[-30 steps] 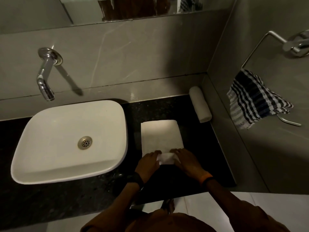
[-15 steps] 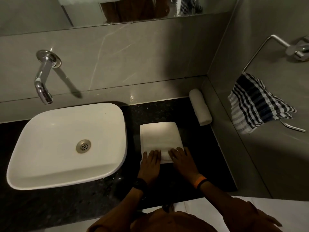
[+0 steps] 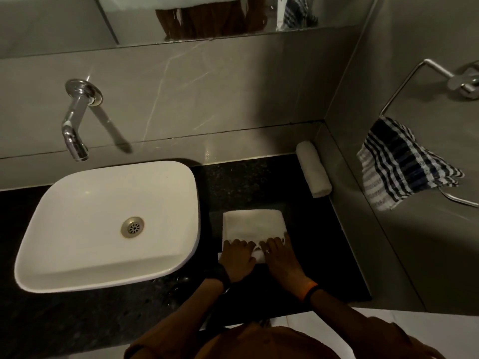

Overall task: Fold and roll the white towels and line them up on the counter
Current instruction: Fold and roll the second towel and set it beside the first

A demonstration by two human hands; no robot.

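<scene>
A folded white towel [image 3: 254, 225] lies flat on the black counter [image 3: 259, 182], right of the basin. Its near end is curled into a small roll under my fingers. My left hand [image 3: 237, 257] presses the left part of that roll and my right hand [image 3: 278, 257] presses the right part, fingers curved over it. A finished rolled white towel [image 3: 313, 169] lies against the right wall at the back corner of the counter.
A white basin [image 3: 108, 224] with a metal drain fills the counter's left side, under a wall tap [image 3: 75, 125]. A blue-and-white checked cloth [image 3: 404, 164] hangs from a towel ring on the right wall. A mirror runs along the top.
Both hands have pushed the rolled end away from me, so the roll has grown and the flat part of the towel is shorter.
</scene>
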